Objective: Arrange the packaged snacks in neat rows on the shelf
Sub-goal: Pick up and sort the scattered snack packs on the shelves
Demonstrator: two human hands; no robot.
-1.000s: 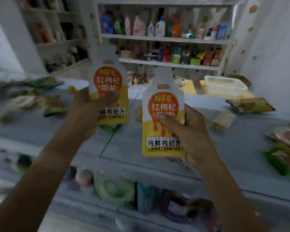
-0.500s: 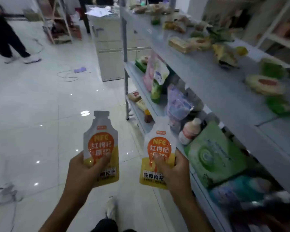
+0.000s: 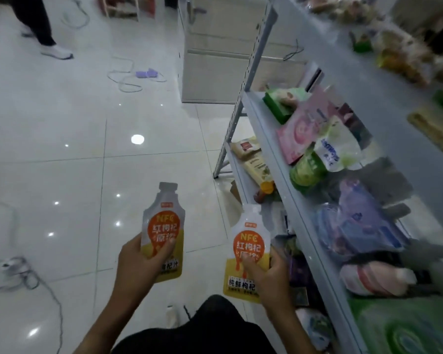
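Note:
I hold two identical white, orange and yellow juice pouches upright over the tiled floor. My left hand [image 3: 141, 267] grips the left pouch [image 3: 164, 221] by its lower part, thumb across the front. My right hand [image 3: 269, 274] grips the right pouch [image 3: 248, 241] the same way, close to the front edge of the grey shelf unit [image 3: 287, 175] on my right. The middle shelf holds mixed snack packets: a pink packet [image 3: 299, 129], a green box [image 3: 279, 103], a green tub [image 3: 304, 172] and purple bags [image 3: 361, 221].
The top shelf [image 3: 368, 80] carries blurred snack packs. The lowest shelf has a tan packet [image 3: 248, 146]. A grey cabinet [image 3: 215, 60] stands beyond the shelf's upright. Cables [image 3: 125, 77] lie on the white floor. Another person's leg and shoe [image 3: 54, 47] are at the far left.
My view has swung from facing the shelf top to looking down along the aisle. Both hands have dropped with their pouches to about the middle shelf's height. Grips are unchanged.

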